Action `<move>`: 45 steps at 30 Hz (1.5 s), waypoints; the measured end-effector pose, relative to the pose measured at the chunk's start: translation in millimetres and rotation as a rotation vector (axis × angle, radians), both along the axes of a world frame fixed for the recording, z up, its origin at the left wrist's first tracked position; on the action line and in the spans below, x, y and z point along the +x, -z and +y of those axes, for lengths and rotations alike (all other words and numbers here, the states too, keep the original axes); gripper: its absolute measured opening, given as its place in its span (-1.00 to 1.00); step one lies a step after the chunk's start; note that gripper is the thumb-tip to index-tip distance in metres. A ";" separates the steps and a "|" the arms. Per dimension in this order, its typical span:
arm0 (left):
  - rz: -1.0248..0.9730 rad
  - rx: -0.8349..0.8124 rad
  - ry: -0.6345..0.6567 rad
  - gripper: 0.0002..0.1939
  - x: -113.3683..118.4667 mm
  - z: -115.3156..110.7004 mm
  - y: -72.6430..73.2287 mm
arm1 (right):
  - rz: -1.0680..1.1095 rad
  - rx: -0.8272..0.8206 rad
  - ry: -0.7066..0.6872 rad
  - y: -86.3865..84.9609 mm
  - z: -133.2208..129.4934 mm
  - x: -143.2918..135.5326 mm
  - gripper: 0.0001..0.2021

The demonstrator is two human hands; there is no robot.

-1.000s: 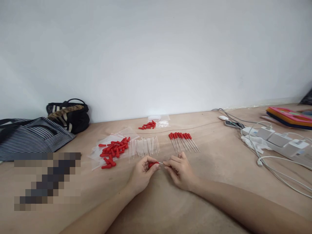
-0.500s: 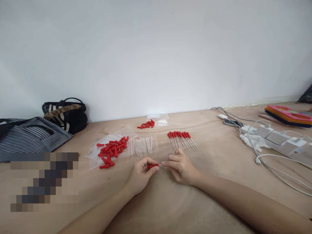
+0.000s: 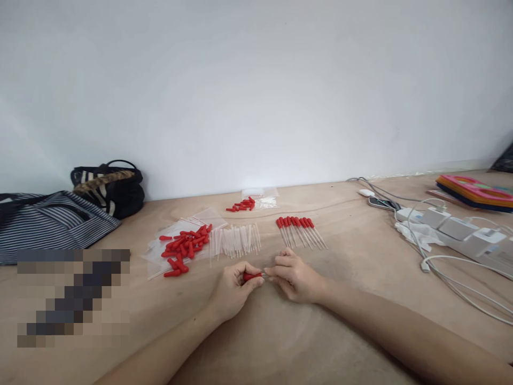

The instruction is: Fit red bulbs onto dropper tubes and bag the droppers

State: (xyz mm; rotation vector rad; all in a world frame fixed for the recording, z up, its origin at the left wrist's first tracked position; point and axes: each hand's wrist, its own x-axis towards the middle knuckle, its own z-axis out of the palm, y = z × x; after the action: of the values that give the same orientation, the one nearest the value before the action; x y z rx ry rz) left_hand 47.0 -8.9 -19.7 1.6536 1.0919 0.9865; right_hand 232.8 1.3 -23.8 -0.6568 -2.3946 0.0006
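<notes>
My left hand (image 3: 234, 287) is closed around a red rubber dropper bulb (image 3: 251, 277), its narrow neck pointing right. My right hand (image 3: 294, 278) pinches a thin clear glass tube (image 3: 264, 275), whose end meets the bulb's neck; how deep it sits inside is hidden. Beyond my right hand lies a row of droppers (image 3: 294, 222), each a clear tube with a red bulb on top. Several loose clear tubes (image 3: 237, 240) lie side by side ahead of my left hand. To their left, red bulbs (image 3: 186, 243) are heaped on clear plastic bags (image 3: 154, 262).
Near the wall are a small group of red bulbs (image 3: 242, 204) and a bag of tubes (image 3: 267, 202). A power strip with white chargers (image 3: 457, 225) and cables stands right. Striped (image 3: 52, 222) and black (image 3: 124, 192) bags sit left. Colourful flat pieces (image 3: 476, 191) are stacked far right.
My two hands have drawn slightly closer, and less of the tube shows between the bulb and my right fingers. The rest lies as before, apart from a slight view shift.
</notes>
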 end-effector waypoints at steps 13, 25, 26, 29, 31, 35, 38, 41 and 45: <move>0.034 0.001 -0.053 -0.83 -6.2 6.9 -4.1 | 0.041 -0.124 0.077 -8.6 1.8 8.6 -0.83; 0.926 0.509 -0.552 -0.69 -70.2 38.2 -28.5 | -0.038 -0.226 0.981 -22.5 50.3 -1.5 -0.72; 0.983 0.486 -0.565 -0.69 -75.4 39.7 -30.1 | -0.081 -0.227 1.016 -22.7 54.2 -5.8 -0.70; 1.102 0.398 -0.569 -0.69 -85.2 40.8 -34.7 | -0.178 -0.225 1.050 -21.7 60.4 -16.8 -0.68; 1.149 0.351 -0.550 -0.68 -88.1 40.2 -37.5 | -0.202 -0.228 1.048 -20.7 62.2 -20.4 -0.71; 1.203 0.280 -0.502 -0.66 -92.7 40.2 -42.6 | -0.233 -0.244 1.045 -21.3 63.9 -20.0 -0.76; 1.224 0.243 -0.472 -0.65 -98.0 41.8 -46.9 | -0.244 -0.250 1.028 -24.8 63.6 -20.7 -0.77; 1.254 0.229 -0.489 -0.67 -100.9 41.9 -51.0 | -0.234 -0.252 0.990 -29.0 63.0 -28.9 -0.76; 1.292 0.265 -0.553 -0.72 -98.4 39.9 -50.4 | -0.215 -0.341 0.973 -31.4 67.9 -49.5 -0.75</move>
State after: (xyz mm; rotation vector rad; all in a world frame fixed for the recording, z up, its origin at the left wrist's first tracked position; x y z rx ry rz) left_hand -51.3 30.9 30.7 2.3035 2.4243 0.2435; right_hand 183.3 69.1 7.6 -1.9955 -2.0338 -0.0786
